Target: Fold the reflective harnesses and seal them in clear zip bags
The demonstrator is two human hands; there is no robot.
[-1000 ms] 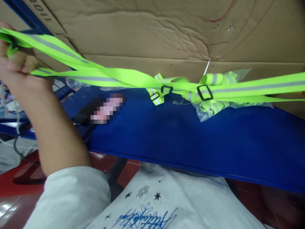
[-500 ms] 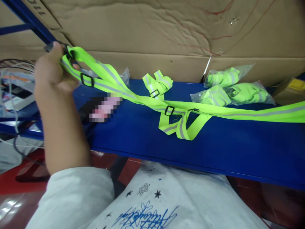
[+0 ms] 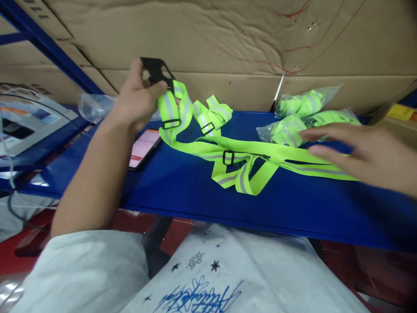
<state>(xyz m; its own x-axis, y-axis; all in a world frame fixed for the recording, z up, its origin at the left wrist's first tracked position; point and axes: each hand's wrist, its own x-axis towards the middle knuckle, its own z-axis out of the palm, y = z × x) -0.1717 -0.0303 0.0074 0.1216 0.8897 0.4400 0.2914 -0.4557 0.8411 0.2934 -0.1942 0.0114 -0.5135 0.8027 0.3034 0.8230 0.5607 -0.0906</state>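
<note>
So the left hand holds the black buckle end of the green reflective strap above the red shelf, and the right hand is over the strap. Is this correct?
Not quite: the shelf is blue, not red, as the head view shows. The rest holds: the left hand holds the black buckle end of the green reflective strap above it, and the right hand is over the strap.

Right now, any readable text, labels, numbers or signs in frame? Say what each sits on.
Nothing reads clearly.
Shirt: blue cursive print with stars, too stylised and cut off to read.
Phone: lit screen with a red band, text too small.
Cardboard at top left: dark printed marks, cropped and blurred.
Printed sheet at far left: blurred.
Hi-vis strap, held by the left hand: no text.
</note>
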